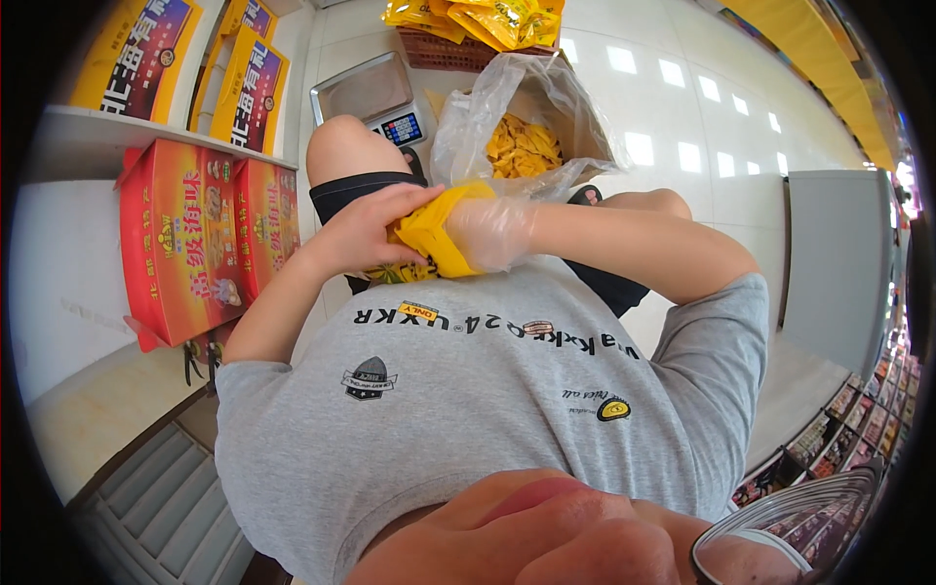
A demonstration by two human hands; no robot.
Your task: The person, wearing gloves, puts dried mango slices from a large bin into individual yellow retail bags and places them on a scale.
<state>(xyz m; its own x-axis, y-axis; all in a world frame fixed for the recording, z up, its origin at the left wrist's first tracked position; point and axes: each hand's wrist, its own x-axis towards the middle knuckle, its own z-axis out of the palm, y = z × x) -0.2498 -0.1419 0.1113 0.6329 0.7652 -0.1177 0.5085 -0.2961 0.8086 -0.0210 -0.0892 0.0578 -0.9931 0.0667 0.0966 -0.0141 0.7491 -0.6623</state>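
My left hand (373, 227) grips a yellow printed plastic pouch (431, 227) in front of my belly, fingers on its far side and thumb on the near side. My right hand (490, 230) wears a clear disposable plastic glove and reaches into the pouch's mouth. Its fingers are hidden inside, so I cannot see whether they hold anything. Just beyond stands a cardboard box (596, 124) lined with a clear plastic bag (482, 91). Yellow-orange pieces, apparently dried food, (523, 146) lie in it.
A digital weighing scale (365, 91) sits left of the box. Behind is a brown plastic crate (439, 53) heaped with yellow pouches (504, 22). Red gift boxes (190, 241) and yellow cartons (245, 95) fill shelves (95, 124) at left. A grey cabinet (833, 263) stands at right.
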